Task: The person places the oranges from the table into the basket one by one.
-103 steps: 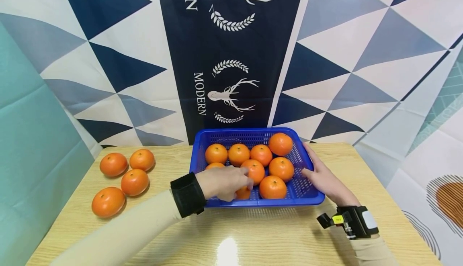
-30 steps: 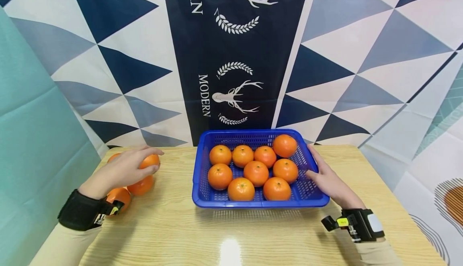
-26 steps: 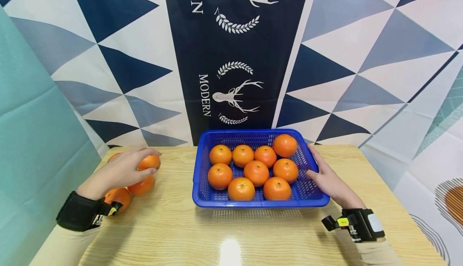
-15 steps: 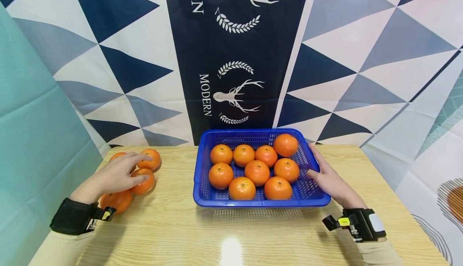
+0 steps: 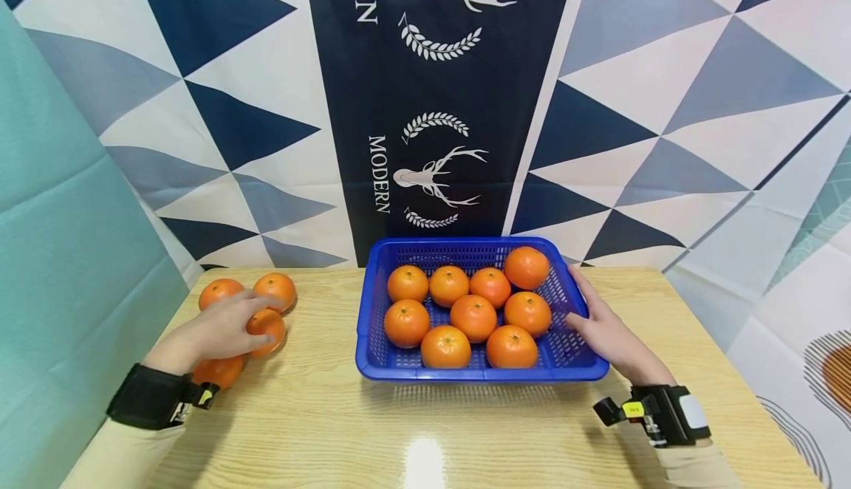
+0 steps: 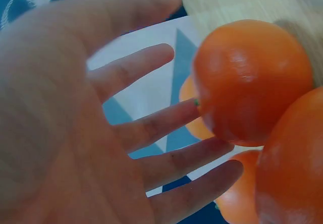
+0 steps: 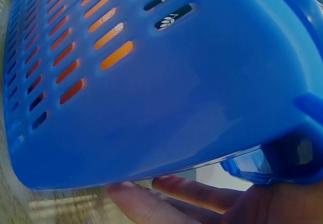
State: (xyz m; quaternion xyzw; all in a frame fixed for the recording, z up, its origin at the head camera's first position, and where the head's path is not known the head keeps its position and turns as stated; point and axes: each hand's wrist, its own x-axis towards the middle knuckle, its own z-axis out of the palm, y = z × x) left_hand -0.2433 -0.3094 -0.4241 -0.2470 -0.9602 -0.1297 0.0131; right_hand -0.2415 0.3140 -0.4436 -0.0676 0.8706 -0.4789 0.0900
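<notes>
My left hand (image 5: 216, 332) hovers over a cluster of mandarin oranges on the left of the table. Its fingers are spread and nearly straight in the left wrist view, fingertips beside a smooth mandarin orange (image 6: 255, 85); whether they touch it I cannot tell. Near its thumb in the head view sits one mandarin orange (image 5: 267, 331), partly hidden; others lie behind and below the hand. My right hand (image 5: 610, 337) holds the right rim of a blue plastic basket (image 5: 482, 374), thumb over the inside and fingers along the outside. Several mandarin oranges (image 5: 473, 318) lie inside it.
The basket stands on a light wooden table (image 5: 372, 437) near its back edge. A patterned cloth (image 5: 439, 90) hangs directly behind, with a teal cloth (image 5: 73, 252) along the left side. Each wrist wears a black band (image 5: 668, 415) with a small camera.
My left hand has gone from a mandarin orange in the basket to the cluster at left, then shifted slightly among those fruits. The right hand has stayed on the basket rim.
</notes>
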